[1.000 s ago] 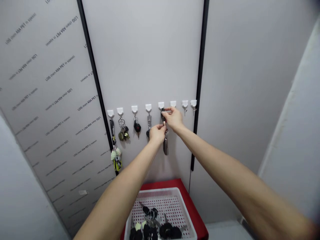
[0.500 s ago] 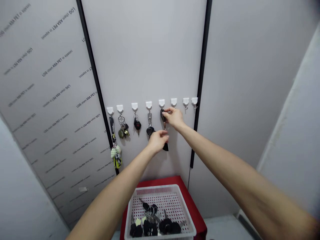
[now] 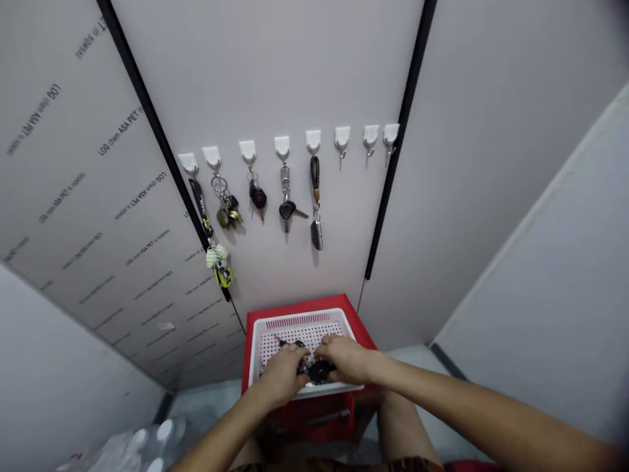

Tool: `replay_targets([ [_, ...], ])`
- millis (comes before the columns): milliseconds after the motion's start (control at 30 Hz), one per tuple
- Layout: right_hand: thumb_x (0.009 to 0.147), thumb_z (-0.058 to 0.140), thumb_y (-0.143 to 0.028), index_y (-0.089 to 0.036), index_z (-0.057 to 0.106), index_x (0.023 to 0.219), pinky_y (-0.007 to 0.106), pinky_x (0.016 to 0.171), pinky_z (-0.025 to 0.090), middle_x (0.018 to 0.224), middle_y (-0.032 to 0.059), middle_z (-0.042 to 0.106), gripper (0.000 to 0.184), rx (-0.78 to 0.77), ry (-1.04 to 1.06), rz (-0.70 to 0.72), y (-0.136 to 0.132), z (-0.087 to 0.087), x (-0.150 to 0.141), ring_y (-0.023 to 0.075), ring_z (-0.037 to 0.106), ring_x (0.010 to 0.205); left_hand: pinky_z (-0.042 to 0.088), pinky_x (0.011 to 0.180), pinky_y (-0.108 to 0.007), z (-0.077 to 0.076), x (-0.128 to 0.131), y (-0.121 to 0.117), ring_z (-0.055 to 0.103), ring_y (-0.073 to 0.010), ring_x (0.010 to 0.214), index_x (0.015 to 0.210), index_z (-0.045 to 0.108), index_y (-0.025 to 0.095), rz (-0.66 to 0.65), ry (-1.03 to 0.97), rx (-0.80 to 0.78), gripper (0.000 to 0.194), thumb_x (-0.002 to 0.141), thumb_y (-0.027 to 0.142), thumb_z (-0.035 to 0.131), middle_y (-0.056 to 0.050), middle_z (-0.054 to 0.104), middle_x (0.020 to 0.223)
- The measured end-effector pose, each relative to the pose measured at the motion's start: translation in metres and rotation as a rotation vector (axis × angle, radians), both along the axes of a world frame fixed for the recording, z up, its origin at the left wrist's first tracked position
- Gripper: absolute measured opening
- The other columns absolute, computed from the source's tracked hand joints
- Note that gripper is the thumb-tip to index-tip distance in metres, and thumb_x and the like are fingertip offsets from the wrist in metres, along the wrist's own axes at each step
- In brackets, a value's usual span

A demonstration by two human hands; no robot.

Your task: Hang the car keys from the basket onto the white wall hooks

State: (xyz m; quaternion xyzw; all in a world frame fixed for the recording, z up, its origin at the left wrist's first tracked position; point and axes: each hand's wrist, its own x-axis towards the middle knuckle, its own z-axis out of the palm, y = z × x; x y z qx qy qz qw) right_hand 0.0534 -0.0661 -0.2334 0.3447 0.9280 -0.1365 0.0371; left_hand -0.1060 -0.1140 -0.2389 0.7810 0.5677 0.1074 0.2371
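Note:
Both hands are low over a white perforated plastic basket (image 3: 350, 321) with bunches of black-headed keys (image 3: 319, 371) inside. My left hand (image 3: 284, 375) reaches in from the left, its thumb and fingers apart over the keys. From the right, my right hand (image 3: 346, 359) bends over the same pile, thumb and fingers spread around the black key heads; neither hand visibly grips one. Above, a braided black strap with a car key fob (image 3: 317, 234) hangs from a white hook (image 3: 313, 139). The hands partly hide the keys.
Other white hooks line the wall. Four to its left carry key bunches (image 3: 287, 210), one with a panda charm (image 3: 222, 265); bare hooks (image 3: 343, 136) are at right. A red-covered stand (image 3: 361, 334) bears the basket. Capped bottles (image 3: 166, 431) stand lower left.
Both hands have left the braided strap and fob, which now hang free on the hook, and have dropped into the basket. The view has tilted downward.

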Motion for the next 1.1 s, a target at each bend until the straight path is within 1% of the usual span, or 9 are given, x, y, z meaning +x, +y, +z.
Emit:
replay_targets([
  [67, 0.054, 0.051, -0.024, -0.018, 0.054, 0.086, 0.024, 0.058, 0.035, 0.081, 0.0066, 0.057, 0.032, 0.007, -0.036, -0.052, 0.002, -0.011, -0.004, 0.0179, 0.050, 0.073, 0.034, 0.072, -0.028, -0.002, 0.006, 0.005, 0.045, -0.0190, 0.085, 0.087, 0.053, 0.019, -0.014, 0.145, 0.022, 0.031, 0.057, 0.017, 0.048, -0.005, 0.053, 0.089],
  [167, 0.058, 0.045, -0.020, -0.017, 0.053, 0.086, 0.021, 0.053, 0.032, 0.074, 0.0049, 0.058, 0.029, -0.004, 0.014, -0.143, 0.017, -0.007, -0.008, 0.0145, 0.051, 0.065, 0.036, 0.066, -0.028, 0.002, 0.008, 0.021, 0.049, -0.0177, 0.077, 0.074, 0.055, 0.019, 0.034, 0.255, 0.033, 0.021, 0.062, 0.016, 0.039, -0.004, 0.056, 0.079],
  [333, 0.065, 0.034, -0.015, -0.016, 0.055, 0.077, 0.020, 0.054, 0.031, 0.067, 0.0037, 0.057, 0.024, 0.034, 0.146, -0.240, 0.036, 0.004, -0.007, 0.0115, 0.049, 0.062, 0.036, 0.066, -0.023, 0.003, 0.000, 0.040, 0.049, -0.0136, 0.075, 0.077, 0.053, 0.018, 0.134, 0.129, 0.108, 0.021, 0.064, 0.017, 0.037, -0.003, 0.056, 0.081],
  [467, 0.059, 0.040, -0.013, -0.017, 0.056, 0.079, 0.021, 0.061, 0.032, 0.078, 0.0052, 0.056, 0.026, 0.069, 0.117, -0.153, 0.034, 0.000, -0.003, 0.0137, 0.048, 0.073, 0.034, 0.072, -0.025, -0.008, 0.007, 0.038, 0.045, -0.0169, 0.084, 0.091, 0.049, 0.016, 0.098, 0.114, 0.154, 0.035, 0.056, 0.022, 0.048, -0.005, 0.053, 0.091],
  [600, 0.053, 0.046, -0.016, -0.018, 0.055, 0.085, 0.022, 0.063, 0.033, 0.082, 0.0051, 0.053, 0.033, 0.053, 0.093, -0.009, 0.030, -0.005, -0.002, 0.0152, 0.047, 0.076, 0.034, 0.069, -0.029, -0.016, 0.020, 0.037, 0.047, -0.0190, 0.080, 0.077, 0.054, 0.016, 0.098, 0.218, 0.171, 0.021, 0.059, 0.019, 0.043, -0.006, 0.054, 0.084],
  [733, 0.056, 0.040, -0.011, -0.015, 0.056, 0.068, 0.020, 0.060, 0.033, 0.071, 0.0040, 0.054, 0.020, 0.033, 0.132, -0.072, 0.029, -0.007, 0.000, 0.0125, 0.046, 0.069, 0.035, 0.067, -0.029, -0.015, 0.020, 0.039, 0.048, -0.0177, 0.076, 0.067, 0.055, 0.016, 0.133, 0.196, 0.156, 0.018, 0.062, 0.014, 0.037, -0.006, 0.055, 0.076],
  [833, 0.055, 0.038, -0.010, -0.014, 0.052, 0.057, 0.018, 0.052, 0.031, 0.059, 0.0012, 0.051, 0.015, 0.001, 0.244, -0.147, 0.029, -0.004, 0.002, 0.0090, 0.043, 0.057, 0.036, 0.068, -0.029, -0.014, 0.017, 0.039, 0.049, -0.0179, 0.076, 0.077, 0.054, 0.015, 0.171, 0.036, 0.106, 0.021, 0.058, 0.015, 0.045, -0.005, 0.056, 0.077],
  [933, 0.055, 0.036, -0.010, -0.014, 0.047, 0.055, 0.017, 0.044, 0.028, 0.049, -0.0025, 0.044, 0.011, -0.053, 0.453, -0.252, 0.032, 0.009, 0.002, 0.0061, 0.037, 0.047, 0.036, 0.073, -0.029, -0.006, 0.022, 0.042, 0.049, -0.0164, 0.081, 0.091, 0.049, 0.014, 0.171, -0.309, 0.069, 0.035, 0.056, 0.017, 0.051, -0.005, 0.055, 0.087],
  [1100, 0.059, 0.035, -0.013, -0.014, 0.042, 0.057, 0.017, 0.043, 0.030, 0.047, -0.0046, 0.041, 0.007, -0.145, 0.863, -0.355, 0.047, 0.068, 0.005, 0.0050, 0.036, 0.043, 0.036, 0.077, -0.026, 0.046, 0.044, 0.061, 0.049, -0.0124, 0.084, 0.093, 0.047, 0.013, 0.101, -0.910, 0.096, 0.031, 0.062, 0.014, 0.046, -0.007, 0.054, 0.093],
])
